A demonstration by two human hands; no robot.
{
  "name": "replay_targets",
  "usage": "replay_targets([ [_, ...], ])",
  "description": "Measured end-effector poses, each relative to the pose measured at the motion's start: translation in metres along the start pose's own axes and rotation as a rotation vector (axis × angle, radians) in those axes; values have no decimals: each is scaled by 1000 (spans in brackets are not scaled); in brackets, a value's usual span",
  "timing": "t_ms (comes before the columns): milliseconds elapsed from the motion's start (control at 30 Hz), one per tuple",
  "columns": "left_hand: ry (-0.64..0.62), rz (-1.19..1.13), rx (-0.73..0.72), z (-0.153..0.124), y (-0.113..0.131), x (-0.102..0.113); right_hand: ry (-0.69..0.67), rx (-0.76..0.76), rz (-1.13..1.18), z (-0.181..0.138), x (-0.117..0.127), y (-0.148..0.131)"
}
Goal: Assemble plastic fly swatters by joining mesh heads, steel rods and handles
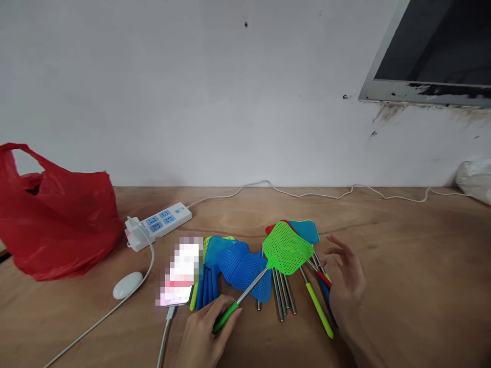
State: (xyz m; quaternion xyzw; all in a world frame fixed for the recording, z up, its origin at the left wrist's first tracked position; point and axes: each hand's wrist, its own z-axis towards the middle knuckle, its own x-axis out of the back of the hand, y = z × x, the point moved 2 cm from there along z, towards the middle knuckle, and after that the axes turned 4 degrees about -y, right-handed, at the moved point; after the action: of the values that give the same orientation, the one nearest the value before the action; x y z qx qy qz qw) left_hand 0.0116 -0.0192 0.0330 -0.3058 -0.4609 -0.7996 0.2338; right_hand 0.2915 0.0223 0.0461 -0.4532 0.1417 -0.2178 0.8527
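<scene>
My left hand (pixel 205 335) is closed round the green handle of a green fly swatter (pixel 287 249), whose mesh head lies over the pile. Several blue swatters (pixel 240 266) fan out to its left, with blue handles below them. More swatters with red and blue heads (pixel 303 228) lie behind, their metal shafts (pixel 283 294) and a green handle (pixel 319 309) pointing toward me. My right hand (pixel 345 281) hovers open, fingers spread, just right of those handles, holding nothing.
A red plastic bag (pixel 57 214) stands at the left. A white power strip (pixel 158 225) with a cable lies beside it. A phone (pixel 180 278) on a charging lead and a white oval object (pixel 128 284) rest on the wooden table (pixel 402 245). A white bag (pixel 475 179) sits far right.
</scene>
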Motion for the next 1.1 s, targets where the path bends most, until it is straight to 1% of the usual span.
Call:
replay_targets([
  [33,-1,9,-2,0,1,1,25,-176,101,-5,-3,4],
  [100,-7,13,-17,0,3,1,-41,-475,280,-17,-15,8],
  [167,-15,4,-45,0,6,0,-116,-631,419,-31,-28,4],
  [200,-22,-1,-61,1,8,-1,-121,-696,470,-36,-34,1],
  [233,-29,-8,-75,1,10,-2,-96,-744,503,-40,-38,-3],
  [333,-39,-36,-104,1,14,-5,13,-778,532,-44,-46,-12],
  [433,-22,-63,-121,0,14,-4,31,-754,519,-43,-47,-14],
  [500,-11,-50,-123,-1,11,-2,21,-742,493,-44,-46,-14],
  [600,-23,-3,-131,-2,8,3,0,-761,470,-50,-44,-12],
  [700,-40,21,-157,2,13,5,-11,-785,497,-54,-45,-14],
  [867,-91,-11,-126,13,28,-2,-108,-806,502,-58,-53,-18],
  [1000,-150,-37,-110,14,29,-5,-158,-813,477,-62,-52,-12],
  [1033,-173,-35,-100,13,27,-4,-149,-805,474,-60,-49,-10],
  [1100,-208,-34,-76,10,23,0,-81,-769,467,-54,-41,-4],
])
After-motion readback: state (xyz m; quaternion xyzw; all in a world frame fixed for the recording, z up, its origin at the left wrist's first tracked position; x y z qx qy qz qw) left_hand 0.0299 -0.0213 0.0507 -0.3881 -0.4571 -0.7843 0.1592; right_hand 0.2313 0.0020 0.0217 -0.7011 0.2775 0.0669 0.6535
